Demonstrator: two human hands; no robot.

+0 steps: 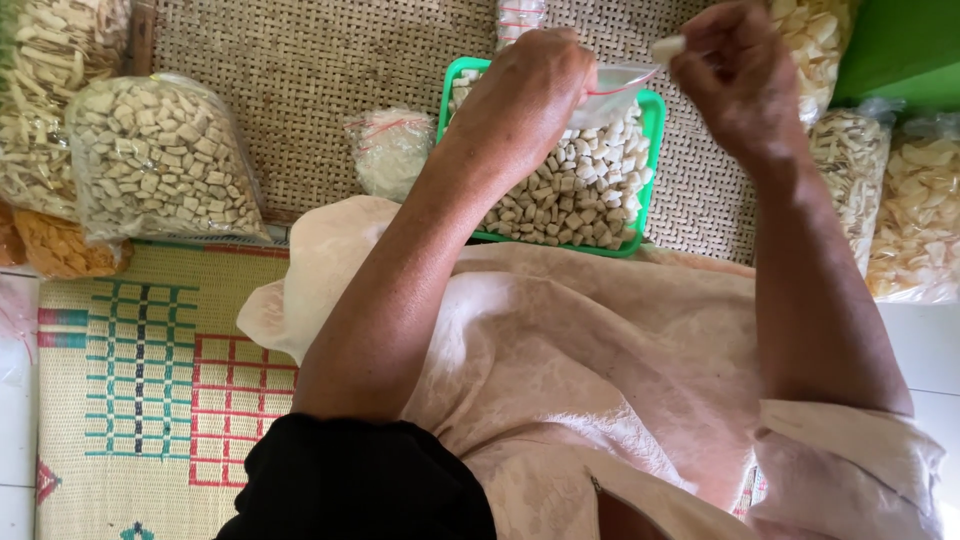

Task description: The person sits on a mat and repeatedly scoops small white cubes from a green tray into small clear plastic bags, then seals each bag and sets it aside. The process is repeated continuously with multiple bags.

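Observation:
A green plastic basket (pixel 652 112) full of small pale cracker pieces (pixel 580 190) sits on the woven mat ahead of my lap. My left hand (pixel 525 95) holds a small clear zip bag (pixel 612 88) with a red seal line open above the basket. My right hand (pixel 735 75) is just right of the bag, pinching one white cracker piece (pixel 668 47) at the bag's mouth.
A large clear bag of the same pieces (pixel 160 160) lies at left, with bags of other snacks (pixel 45 90) beyond it. A small filled zip bag (pixel 390 150) rests left of the basket. More snack bags (pixel 915 215) stand at right. A patterned mat (pixel 150 370) covers the floor.

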